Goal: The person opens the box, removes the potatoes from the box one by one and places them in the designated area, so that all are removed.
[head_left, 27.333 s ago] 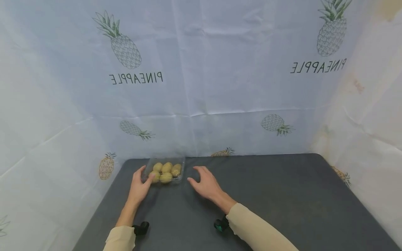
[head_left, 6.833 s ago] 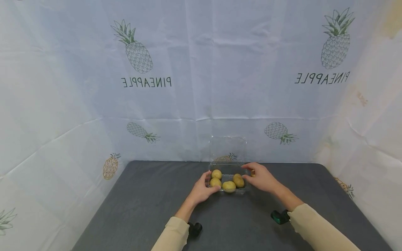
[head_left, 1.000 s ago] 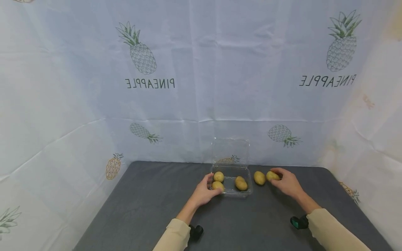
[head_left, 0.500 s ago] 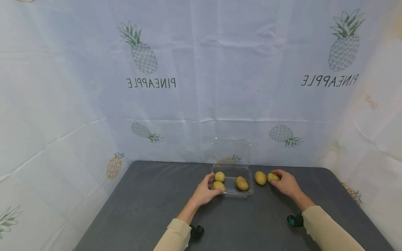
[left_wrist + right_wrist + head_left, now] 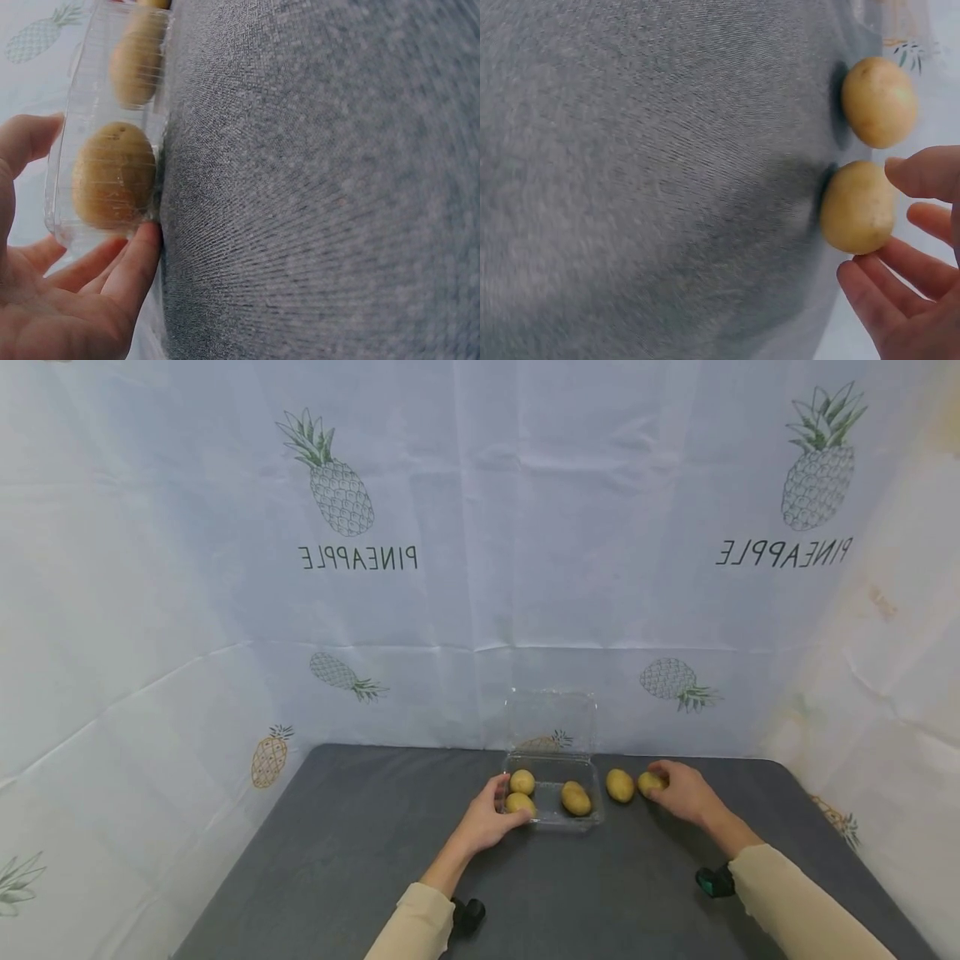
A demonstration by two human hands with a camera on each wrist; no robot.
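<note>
A clear plastic clamshell container [image 5: 553, 819] stands on the table with its lid raised behind it. My left hand [image 5: 487, 822] grips its left side, thumb across the front and fingers along the end. Inside, a potato [image 5: 522, 782] lies behind another potato [image 5: 521, 805] on the left. Two potatoes [image 5: 576, 800] overlap at the right. Outside, a potato [image 5: 619, 786] rests just right of the container. Beside it lies one more potato [image 5: 856, 208], with my right hand [image 5: 911, 300] loosely around it. Thumb and fingertips sit right at its edges, spread apart.
The dark grey table [image 5: 360, 860] reaches back to a hanging white cloth [image 5: 480, 568] printed with pineapples and mirrored lettering. The open lid [image 5: 551, 720] stands close to this cloth. A black wrist camera [image 5: 716, 881] sticks out below the right sleeve.
Earlier the container stood closed at the table's left with the potatoes inside. It has moved right and been opened; two potatoes now lie outside. Over the last second, the right hand has barely moved.
</note>
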